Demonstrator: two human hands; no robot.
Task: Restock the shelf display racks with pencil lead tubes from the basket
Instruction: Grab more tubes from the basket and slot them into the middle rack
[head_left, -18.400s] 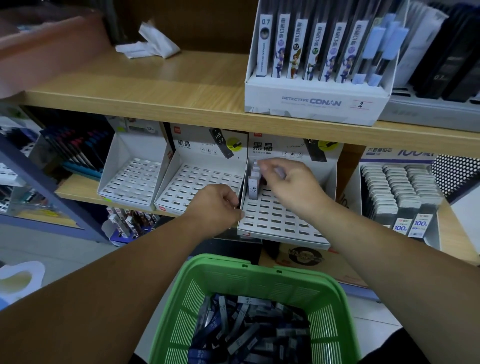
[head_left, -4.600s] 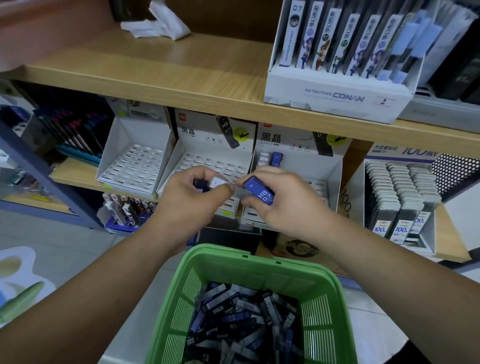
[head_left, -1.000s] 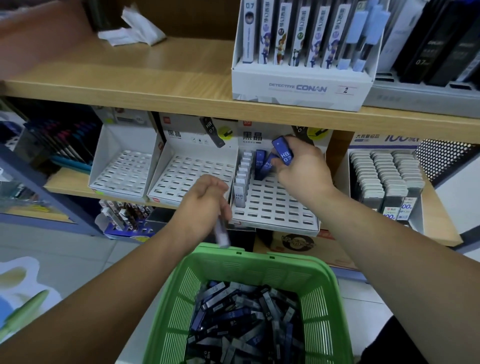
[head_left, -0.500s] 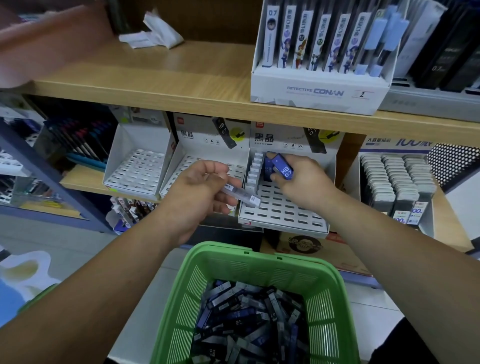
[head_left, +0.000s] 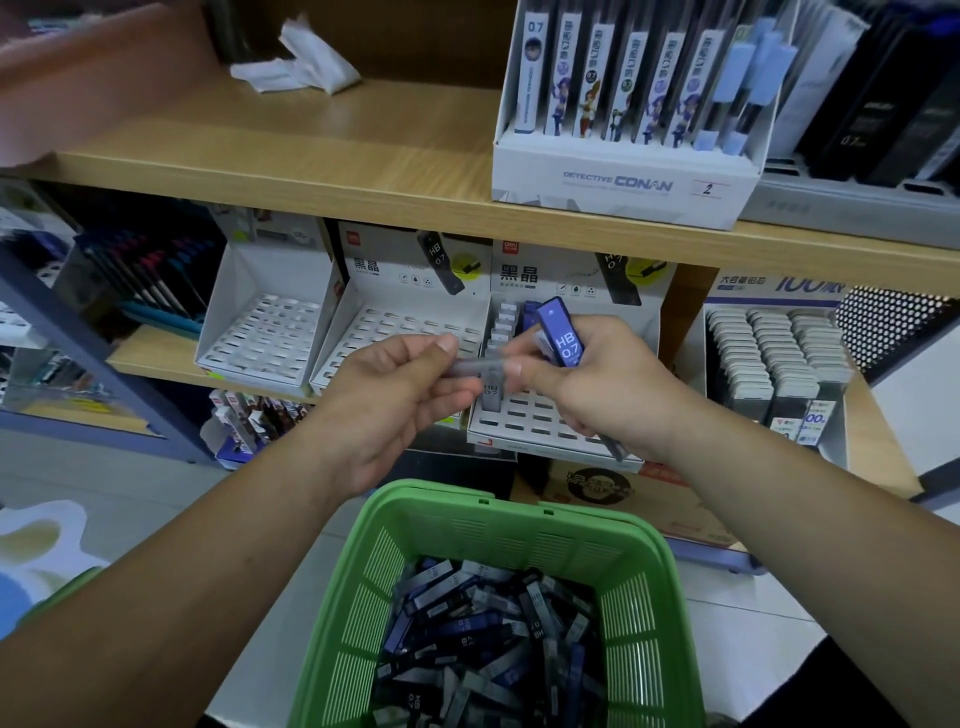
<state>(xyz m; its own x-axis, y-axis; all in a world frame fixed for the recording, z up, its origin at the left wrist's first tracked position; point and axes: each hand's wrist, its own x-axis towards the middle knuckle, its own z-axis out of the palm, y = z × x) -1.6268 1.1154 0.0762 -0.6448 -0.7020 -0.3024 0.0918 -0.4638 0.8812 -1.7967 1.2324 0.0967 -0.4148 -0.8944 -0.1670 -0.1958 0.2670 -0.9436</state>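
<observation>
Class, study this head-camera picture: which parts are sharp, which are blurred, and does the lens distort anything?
Head view: the print on the blue HB 0.7 lead tube in the right hand is sharp; the grey translucent tube pinched between the left hand and right thumb is motion-smeared; the light wooden shelf edge slants across the frame, a wide-angle effect; lighting is soft.

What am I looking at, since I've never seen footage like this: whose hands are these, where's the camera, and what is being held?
No machine here: a person wears one wide-angle camera on the head, looking down at their own arms. The left hand and right hand pinch a grey tube between them; the right also grips a blue tube marked HB 0.7. Below is a green basket full of pencil lead tubes. Ahead, white slotted display racks sit on a wooden shelf; the rack behind the hands already holds some tubes.
</observation>
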